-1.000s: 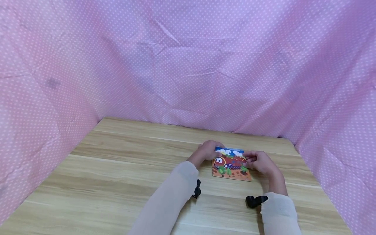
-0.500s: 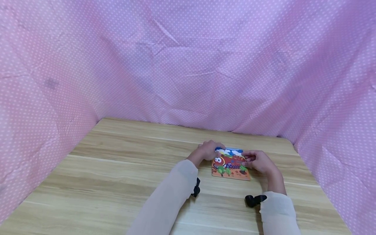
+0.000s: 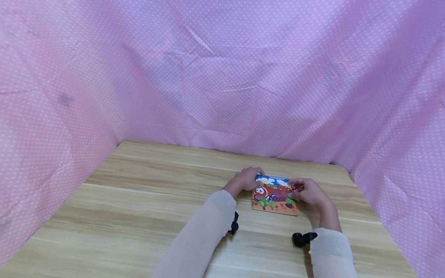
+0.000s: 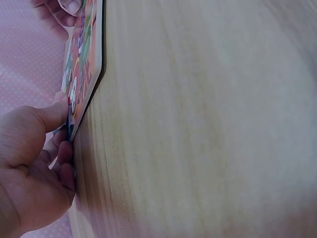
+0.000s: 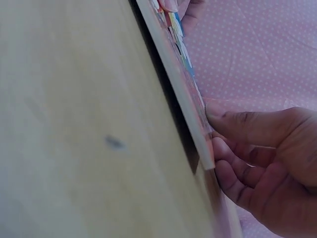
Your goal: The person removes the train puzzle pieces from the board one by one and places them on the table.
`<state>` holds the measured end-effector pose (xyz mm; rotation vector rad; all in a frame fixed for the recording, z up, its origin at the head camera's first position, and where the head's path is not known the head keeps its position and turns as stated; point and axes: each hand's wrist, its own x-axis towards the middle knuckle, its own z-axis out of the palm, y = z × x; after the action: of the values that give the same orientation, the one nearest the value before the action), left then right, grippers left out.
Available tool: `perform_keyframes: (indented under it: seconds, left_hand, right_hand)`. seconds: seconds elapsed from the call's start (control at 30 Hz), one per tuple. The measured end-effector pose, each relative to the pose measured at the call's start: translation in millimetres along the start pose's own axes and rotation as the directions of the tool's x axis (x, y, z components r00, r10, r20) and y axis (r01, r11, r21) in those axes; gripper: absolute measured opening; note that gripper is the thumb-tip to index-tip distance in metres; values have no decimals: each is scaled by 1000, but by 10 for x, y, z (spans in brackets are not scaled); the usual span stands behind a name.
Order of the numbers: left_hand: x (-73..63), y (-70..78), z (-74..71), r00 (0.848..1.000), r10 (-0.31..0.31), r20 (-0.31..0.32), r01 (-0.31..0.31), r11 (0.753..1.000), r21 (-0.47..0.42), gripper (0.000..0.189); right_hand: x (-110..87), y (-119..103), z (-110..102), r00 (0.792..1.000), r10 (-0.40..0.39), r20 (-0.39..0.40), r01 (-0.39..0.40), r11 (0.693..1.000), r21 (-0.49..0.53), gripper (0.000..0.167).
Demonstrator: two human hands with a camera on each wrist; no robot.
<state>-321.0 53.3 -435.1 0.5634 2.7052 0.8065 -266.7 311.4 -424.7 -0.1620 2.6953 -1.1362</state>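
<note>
Picture board point(image 3: 274, 196) right of centre, lower half of head frame, face up at wood table point(image 3: 139, 208); left hand point(image 3: 247, 179) pinches its upper-left edge, right hand point(image 3: 310, 192) its right edge, thumbs on printed face; pink dotted cloth point(image 3: 222, 77) across top

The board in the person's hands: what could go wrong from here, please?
The left hand and right hand hold the board only near its edges, so it might tilt if one grip loosens. In the right wrist view, fingers sit by the board's corner, close to the table; they could be pinched if it presses down.
</note>
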Motion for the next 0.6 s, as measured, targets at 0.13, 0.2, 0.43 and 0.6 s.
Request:
perform_keyframes:
  seconds: [0.13, 0.2, 0.43, 0.6]
  left_hand:
    - [2, -2, 2, 1000, -20, -16, 19, 998, -62, 29]
    - [-2, -10, 5, 999, -27, -27, 24, 996, -89, 27]
    - [-7, -31, 18, 996, -56, -68, 43, 983, -179, 25]
    - [-9, -48, 11, 995, -56, -78, 36, 970, -240, 25]
  right_hand:
    - [18, -57, -10, 1000, 8, 0, -8, 1000, -5, 43]
    - [39, -105, -5, 1000, 10, -2, -10, 1000, -26, 41]
    - [163, -294, 35, 999, -44, 22, 45, 995, -84, 37]
    - [281, -376, 77, 996, -72, 43, 76, 992, -103, 36]
